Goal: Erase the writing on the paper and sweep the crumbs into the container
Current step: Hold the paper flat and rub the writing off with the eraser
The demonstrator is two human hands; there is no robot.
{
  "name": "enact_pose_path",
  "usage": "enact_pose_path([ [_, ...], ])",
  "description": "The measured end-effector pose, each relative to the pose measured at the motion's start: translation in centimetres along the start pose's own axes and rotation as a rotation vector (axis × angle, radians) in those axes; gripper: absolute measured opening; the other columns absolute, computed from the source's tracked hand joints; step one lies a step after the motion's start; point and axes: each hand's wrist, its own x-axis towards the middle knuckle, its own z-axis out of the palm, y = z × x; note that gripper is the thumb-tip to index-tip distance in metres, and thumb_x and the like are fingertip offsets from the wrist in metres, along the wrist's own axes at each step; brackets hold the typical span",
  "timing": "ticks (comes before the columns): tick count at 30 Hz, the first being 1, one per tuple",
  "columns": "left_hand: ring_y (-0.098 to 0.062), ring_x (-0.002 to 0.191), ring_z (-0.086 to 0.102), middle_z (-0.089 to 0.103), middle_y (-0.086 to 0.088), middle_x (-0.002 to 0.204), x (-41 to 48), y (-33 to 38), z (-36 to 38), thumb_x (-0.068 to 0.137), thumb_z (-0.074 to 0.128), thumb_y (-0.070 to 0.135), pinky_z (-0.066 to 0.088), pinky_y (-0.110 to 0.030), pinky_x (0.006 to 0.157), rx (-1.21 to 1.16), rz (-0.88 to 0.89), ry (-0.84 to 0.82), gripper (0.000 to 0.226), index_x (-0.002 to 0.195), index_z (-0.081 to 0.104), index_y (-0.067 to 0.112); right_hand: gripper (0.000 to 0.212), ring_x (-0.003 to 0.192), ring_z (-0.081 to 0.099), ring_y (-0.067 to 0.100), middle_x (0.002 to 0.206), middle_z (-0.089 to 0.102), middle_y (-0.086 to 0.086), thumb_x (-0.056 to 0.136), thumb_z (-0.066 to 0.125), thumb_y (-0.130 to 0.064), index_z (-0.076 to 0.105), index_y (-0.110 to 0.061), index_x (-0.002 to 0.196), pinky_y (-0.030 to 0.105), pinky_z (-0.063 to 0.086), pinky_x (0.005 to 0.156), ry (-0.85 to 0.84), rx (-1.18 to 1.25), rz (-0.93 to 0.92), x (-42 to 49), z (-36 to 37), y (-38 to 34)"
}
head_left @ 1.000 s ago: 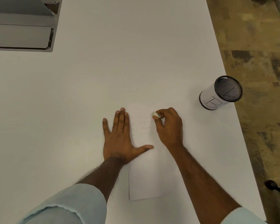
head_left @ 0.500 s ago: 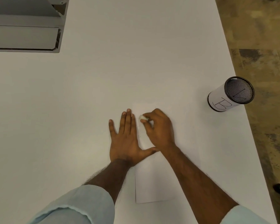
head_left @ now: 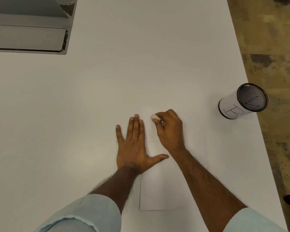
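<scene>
Few faint marks remain on the white paper sheet (head_left: pixel 159 195) beside the right hand (head_left: pixel 170 131), whose fingers (head_left: pixel 157 120) pinch a small white eraser (head_left: pixel 155 117). Left hand (head_left: pixel 132 148) lies flat, fingers spread; sweeping into the black mesh cylindrical container (head_left: pixel 243 102) is not yet done.

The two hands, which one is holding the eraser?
The right hand, pinching the eraser; the left hand lies flat, empty, on the paper.

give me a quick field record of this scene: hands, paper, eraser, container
left hand: flat, fingers spread, pressing the paper's left edge
right hand: pinching the eraser against the paper
eraser: small, white, at the fingertips near the paper's top
paper: white sheet flat on the table, faint marks near the top
container: mesh cup with a white label, far right by the table edge, apart from the paper
crumbs: too small to tell
</scene>
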Motion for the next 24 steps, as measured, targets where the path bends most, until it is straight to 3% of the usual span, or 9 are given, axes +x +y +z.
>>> enact_pose_path([
  [3,-0.029,0.155,-0.006,-0.002,-0.011,0.168,0.1,0.0,0.0,0.067,0.013,0.103,0.002,-0.068,0.119,0.004,0.011,0.002,0.129,0.160,0.009,0.014,0.012,0.079,0.059,0.008,0.091,0.063,0.000,0.091,0.067,-0.019,0.070,-0.010,0.098,0.019,0.052,0.071,-0.048,0.003,-0.051,-0.5,-0.1,-0.1],
  [9,-0.029,0.154,-0.008,-0.003,-0.011,0.168,0.2,0.0,0.0,0.066,0.013,0.104,0.000,-0.068,0.119,0.025,0.005,-0.009,0.131,0.160,0.009,0.013,0.016,0.081,0.061,0.013,0.089,0.066,0.002,0.090,0.067,-0.022,0.072,-0.010,0.099,0.030,0.055,0.071,-0.147,-0.041,-0.135,0.2,-0.5,0.3],
  [12,-0.028,0.154,-0.011,-0.006,-0.010,0.168,0.2,0.0,-0.1,0.065,0.010,0.104,-0.001,-0.068,0.118,0.035,0.000,-0.023,0.132,0.160,0.007,0.013,0.017,0.079,0.061,0.012,0.088,0.066,0.003,0.089,0.069,-0.021,0.073,-0.009,0.099,0.025,0.054,0.071,-0.081,-0.036,-0.085,1.2,-0.3,0.0],
  [16,-0.028,0.154,-0.012,-0.007,-0.010,0.168,0.2,0.0,-0.2,0.064,0.008,0.104,-0.002,-0.068,0.118,0.034,0.006,-0.033,0.132,0.159,0.005,0.013,0.018,0.078,0.057,0.007,0.089,0.067,0.002,0.088,0.070,-0.022,0.073,-0.010,0.101,0.013,0.046,0.071,-0.179,-0.042,-0.086,-0.4,-0.5,0.1],
  [22,-0.026,0.152,-0.021,-0.018,-0.009,0.166,0.2,0.0,-0.4,0.061,0.003,0.105,-0.008,-0.067,0.118,0.049,0.000,-0.070,0.133,0.158,-0.009,0.014,0.013,0.077,0.062,0.015,0.085,0.067,0.004,0.089,0.068,-0.021,0.074,-0.010,0.095,0.029,0.054,0.069,-0.078,-0.026,-0.046,1.5,0.0,-0.5],
  [24,-0.026,0.152,-0.022,-0.019,-0.010,0.166,0.2,-0.1,-0.4,0.062,0.003,0.105,-0.008,-0.067,0.118,0.040,0.003,-0.065,0.133,0.157,-0.010,0.014,0.014,0.078,0.062,0.015,0.086,0.067,0.005,0.089,0.068,-0.021,0.074,-0.009,0.095,0.029,0.054,0.070,-0.085,-0.035,-0.040,1.4,-0.1,-0.8],
])
